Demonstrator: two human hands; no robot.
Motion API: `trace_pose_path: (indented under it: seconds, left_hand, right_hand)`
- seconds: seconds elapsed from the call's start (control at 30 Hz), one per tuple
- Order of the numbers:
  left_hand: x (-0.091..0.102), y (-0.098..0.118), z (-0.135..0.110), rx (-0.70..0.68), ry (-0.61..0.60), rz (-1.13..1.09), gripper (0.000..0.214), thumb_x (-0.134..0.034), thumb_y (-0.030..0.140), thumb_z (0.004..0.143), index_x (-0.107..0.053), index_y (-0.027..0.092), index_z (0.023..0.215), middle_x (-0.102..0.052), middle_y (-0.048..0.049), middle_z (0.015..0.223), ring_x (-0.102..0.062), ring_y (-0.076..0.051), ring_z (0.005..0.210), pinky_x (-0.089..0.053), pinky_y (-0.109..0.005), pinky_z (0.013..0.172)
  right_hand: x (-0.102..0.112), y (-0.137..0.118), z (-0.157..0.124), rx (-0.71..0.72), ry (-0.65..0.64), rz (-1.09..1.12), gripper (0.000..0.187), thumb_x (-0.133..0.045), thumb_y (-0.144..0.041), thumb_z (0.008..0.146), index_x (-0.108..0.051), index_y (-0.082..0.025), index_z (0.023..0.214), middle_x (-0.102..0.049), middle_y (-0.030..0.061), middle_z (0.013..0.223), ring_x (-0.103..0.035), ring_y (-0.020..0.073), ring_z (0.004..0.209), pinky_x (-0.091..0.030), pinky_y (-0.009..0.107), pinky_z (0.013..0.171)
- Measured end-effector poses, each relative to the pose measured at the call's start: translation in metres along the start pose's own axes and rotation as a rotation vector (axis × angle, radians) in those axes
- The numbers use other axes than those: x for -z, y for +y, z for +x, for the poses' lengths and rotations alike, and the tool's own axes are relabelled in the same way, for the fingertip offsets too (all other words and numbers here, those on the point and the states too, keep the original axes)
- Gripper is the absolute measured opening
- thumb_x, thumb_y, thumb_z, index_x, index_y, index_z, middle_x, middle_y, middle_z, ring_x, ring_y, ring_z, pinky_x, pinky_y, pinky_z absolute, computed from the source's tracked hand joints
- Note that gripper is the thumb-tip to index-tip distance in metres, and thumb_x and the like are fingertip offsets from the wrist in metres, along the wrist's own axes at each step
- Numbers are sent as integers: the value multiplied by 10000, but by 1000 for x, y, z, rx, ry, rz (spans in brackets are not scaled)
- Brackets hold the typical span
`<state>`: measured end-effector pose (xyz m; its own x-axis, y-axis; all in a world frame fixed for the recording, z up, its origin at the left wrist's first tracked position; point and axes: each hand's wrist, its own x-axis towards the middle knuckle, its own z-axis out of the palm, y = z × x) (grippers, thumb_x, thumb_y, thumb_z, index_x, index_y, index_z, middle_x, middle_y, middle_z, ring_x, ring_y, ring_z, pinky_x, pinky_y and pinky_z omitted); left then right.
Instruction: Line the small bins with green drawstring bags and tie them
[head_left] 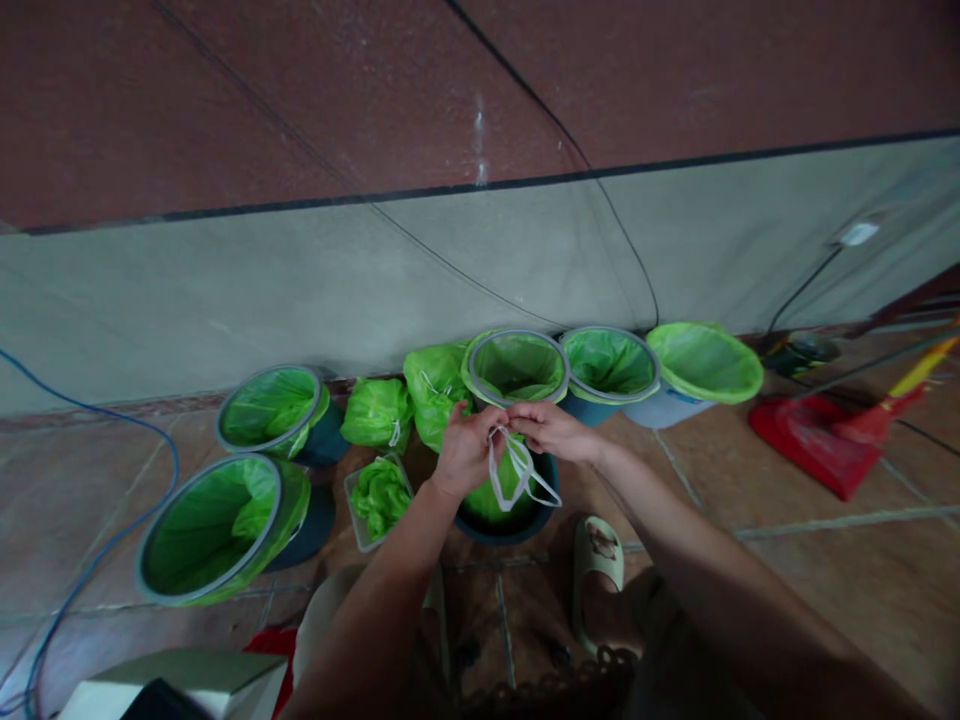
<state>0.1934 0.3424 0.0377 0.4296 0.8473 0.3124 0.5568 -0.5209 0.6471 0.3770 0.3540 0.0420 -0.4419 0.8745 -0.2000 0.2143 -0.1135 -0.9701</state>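
Note:
My left hand (465, 450) and my right hand (551, 428) meet above a dark bin (510, 525) that holds a green bag (501, 490). Both hands pinch the bag's white drawstring (517, 472), whose loops hang down between them. The bin stands on the tiled floor in front of my feet.
Several bins lined with green bags stand along the wall: two at the left (274, 405) (214, 525), three behind my hands (517, 365) (609, 362) (703, 362). Tied green bags (376, 410) and a small tray of bags (379, 495) lie between. A red dustpan (810, 430) lies right. Cables cross the wall.

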Motion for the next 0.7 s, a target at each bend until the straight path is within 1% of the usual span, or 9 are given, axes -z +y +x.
trace_pose_path:
  seconds: [0.1,0.17,0.2,0.3,0.4,0.47,0.57,0.7]
  left_hand:
    - [-1,-2,-2,-24,65,62,183,-580,174,838,-669,247,979,-694,-40,869,-628,-205,816,-434,-392,963]
    - [-3,-4,-5,-37,96,58,201,-552,188,871,-674,240,1022,-690,-64,925,-629,-206,852,-477,-343,864]
    - [-4,-5,-6,-43,105,47,201,-539,193,886,-675,235,1028,-685,-71,952,-630,-202,875,-485,-325,840]
    - [-8,-6,-7,-70,116,-3,183,-513,203,917,-678,224,995,-669,-71,990,-628,-180,927,-495,-287,823]
    - [-10,-3,-7,-84,145,-38,174,-505,212,932,-679,221,944,-663,-57,943,-623,-170,929,-498,-283,833]
    - [-10,1,-7,-78,174,-64,171,-506,220,935,-677,218,921,-663,-54,920,-622,-170,923,-500,-289,836]
    - [-8,7,-6,-79,219,-129,169,-515,233,933,-679,211,899,-669,-62,911,-625,-171,910,-501,-289,823]
    - [-4,11,-6,-77,240,-244,178,-535,265,923,-697,213,871,-678,-66,886,-628,-178,869,-503,-301,798]
  right_hand:
    - [-2,-3,0,-42,27,72,320,-648,-391,778,-637,-162,1001,-552,-65,637,-301,28,419,-210,188,394]
    - [-3,-6,-2,-49,0,125,353,-695,-382,748,-649,-154,1013,-515,-80,595,-298,26,410,-213,187,388]
    - [-3,-7,-3,-52,-19,142,363,-722,-387,732,-662,-149,999,-505,-82,587,-310,26,414,-226,186,389]
    - [-2,-9,-7,-97,-47,197,386,-792,-417,675,-697,-141,928,-529,-69,610,-339,21,428,-252,180,390]
    - [0,-9,-8,-164,-27,261,403,-844,-425,616,-711,-141,870,-526,-67,585,-360,24,438,-261,179,392]
    - [1,-9,-8,-190,1,281,383,-872,-412,580,-701,-143,792,-520,-66,559,-388,30,446,-275,178,395]
    - [1,-11,-7,-203,54,288,348,-895,-365,542,-664,-147,684,-519,-63,533,-413,36,450,-296,175,396]
    - [0,-14,-9,-208,76,300,333,-896,-343,532,-653,-150,653,-505,-69,498,-398,34,438,-300,173,400]
